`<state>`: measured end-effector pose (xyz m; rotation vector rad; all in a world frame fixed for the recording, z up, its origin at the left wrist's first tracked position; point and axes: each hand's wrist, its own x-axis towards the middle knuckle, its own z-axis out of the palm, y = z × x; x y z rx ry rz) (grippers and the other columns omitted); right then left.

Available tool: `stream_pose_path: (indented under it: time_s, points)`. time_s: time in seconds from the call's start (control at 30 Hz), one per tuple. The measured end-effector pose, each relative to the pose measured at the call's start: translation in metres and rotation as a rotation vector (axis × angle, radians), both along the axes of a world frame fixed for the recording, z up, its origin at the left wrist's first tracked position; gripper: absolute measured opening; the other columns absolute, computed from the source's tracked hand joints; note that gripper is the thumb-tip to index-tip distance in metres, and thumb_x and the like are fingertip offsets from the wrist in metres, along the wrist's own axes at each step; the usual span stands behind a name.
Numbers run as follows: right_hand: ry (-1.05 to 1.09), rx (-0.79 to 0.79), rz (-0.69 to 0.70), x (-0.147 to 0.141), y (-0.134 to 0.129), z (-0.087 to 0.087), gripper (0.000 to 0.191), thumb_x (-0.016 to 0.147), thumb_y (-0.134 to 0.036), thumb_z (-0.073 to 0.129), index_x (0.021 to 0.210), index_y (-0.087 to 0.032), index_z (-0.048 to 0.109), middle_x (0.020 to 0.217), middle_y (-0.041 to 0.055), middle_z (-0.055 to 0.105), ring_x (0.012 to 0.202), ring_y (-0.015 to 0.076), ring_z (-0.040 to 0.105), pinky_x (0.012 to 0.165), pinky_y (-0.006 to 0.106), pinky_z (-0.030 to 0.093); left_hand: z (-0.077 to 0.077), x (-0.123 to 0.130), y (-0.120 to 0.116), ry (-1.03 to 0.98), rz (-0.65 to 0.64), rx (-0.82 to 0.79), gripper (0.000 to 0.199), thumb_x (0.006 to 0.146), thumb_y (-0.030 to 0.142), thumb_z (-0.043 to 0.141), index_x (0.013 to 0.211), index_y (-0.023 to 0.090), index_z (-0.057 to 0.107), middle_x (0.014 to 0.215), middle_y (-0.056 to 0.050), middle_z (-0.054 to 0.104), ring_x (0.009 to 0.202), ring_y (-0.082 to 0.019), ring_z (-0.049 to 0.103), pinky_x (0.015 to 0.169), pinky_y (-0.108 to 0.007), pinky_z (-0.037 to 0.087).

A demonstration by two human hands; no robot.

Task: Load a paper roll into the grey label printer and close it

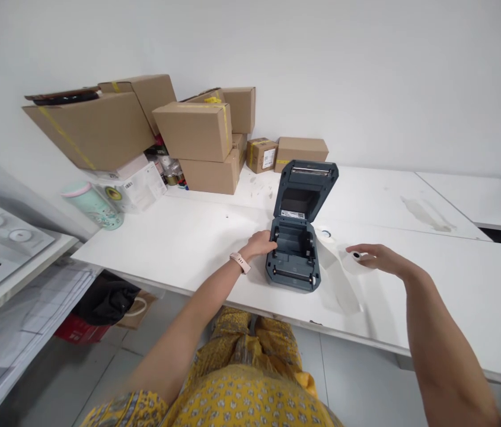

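Observation:
A dark grey label printer (pixel 293 267) stands on the white table with its lid (pixel 307 191) raised and its roll bay showing no roll. My left hand (pixel 259 244) grips the printer's left side, thumb at the rim of the bay. To the right of the printer, my right hand (pixel 380 259) holds a white paper roll (pixel 351 261), fingers around its side with the dark core hole showing. A loose white paper strip (pixel 341 287) lies on the table between the printer and that roll. Just behind the strip, a white round object (pixel 324 233) is partly hidden by the printer.
Cardboard boxes (pixel 193 131) are stacked at the back left, with smaller boxes (pixel 301 151) against the wall. A mint-green tumbler (pixel 96 204) leans at the table's left end, beside a white box (pixel 137 190). A white microwave (pixel 1 237) sits on a shelf further left.

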<state>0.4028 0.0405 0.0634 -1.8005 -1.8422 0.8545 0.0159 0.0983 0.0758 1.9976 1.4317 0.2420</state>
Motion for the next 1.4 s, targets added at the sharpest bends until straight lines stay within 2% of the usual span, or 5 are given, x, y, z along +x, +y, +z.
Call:
stream_pose_path:
  time_s: [0.3, 0.67, 0.93, 1.23, 1.4]
  points:
    - [0.213, -0.15, 0.063, -0.027, -0.015, 0.005, 0.039, 0.075, -0.048, 0.064, 0.105, -0.024, 0.069, 0.086, 0.0043, 0.071, 0.073, 0.0208, 0.065, 0.061, 0.032, 0.055, 0.001, -0.001, -0.002, -0.02, 0.015, -0.004, 0.019, 0.073, 0.024, 0.057, 0.09, 0.016, 0.062, 0.093, -0.008, 0.072, 0.084, -0.023, 0.066, 0.068, -0.026, 0.048]
    - [0.292, -0.109, 0.46, -0.13, 0.001, 0.091, 0.049, 0.083, -0.057, 0.059, 0.117, -0.022, 0.062, 0.1, 0.0064, 0.069, 0.09, 0.0234, 0.064, 0.075, 0.032, 0.051, -0.001, 0.0, -0.003, -0.025, 0.022, 0.008, 0.026, 0.074, 0.026, 0.058, 0.097, 0.016, 0.065, 0.099, -0.009, 0.073, 0.093, -0.025, 0.067, 0.075, -0.027, 0.049]
    - [-0.49, -0.151, 0.581, -0.199, 0.06, 0.059, 0.03, 0.074, -0.027, 0.063, 0.102, -0.021, 0.072, 0.098, 0.0062, 0.074, 0.089, 0.0242, 0.066, 0.069, 0.026, 0.045, -0.001, 0.001, -0.005, -0.008, 0.069, 0.013, 0.032, 0.073, 0.028, 0.057, 0.101, 0.016, 0.065, 0.1, -0.011, 0.072, 0.092, -0.026, 0.067, 0.072, -0.028, 0.048]
    - [-0.516, -0.197, 0.521, -0.201, 0.072, 0.042, 0.037, 0.068, -0.023, 0.067, 0.104, -0.025, 0.074, 0.104, 0.0028, 0.076, 0.096, 0.0239, 0.069, 0.069, 0.025, 0.046, -0.007, 0.004, -0.022, -0.095, 0.237, 0.083, 0.057, 0.077, 0.029, 0.059, 0.131, 0.021, 0.044, 0.103, -0.006, 0.067, 0.096, -0.024, 0.063, 0.078, -0.03, 0.045]
    - [-0.462, -0.228, 0.521, -0.196, 0.074, 0.04, 0.037, 0.068, -0.024, 0.068, 0.103, -0.028, 0.076, 0.099, -0.0012, 0.077, 0.094, 0.0215, 0.07, 0.068, 0.023, 0.047, -0.018, 0.008, -0.028, -0.227, 0.224, 0.405, 0.03, 0.074, 0.014, 0.057, 0.103, 0.021, 0.051, 0.111, -0.005, 0.059, 0.107, -0.02, 0.053, 0.089, -0.031, 0.043]
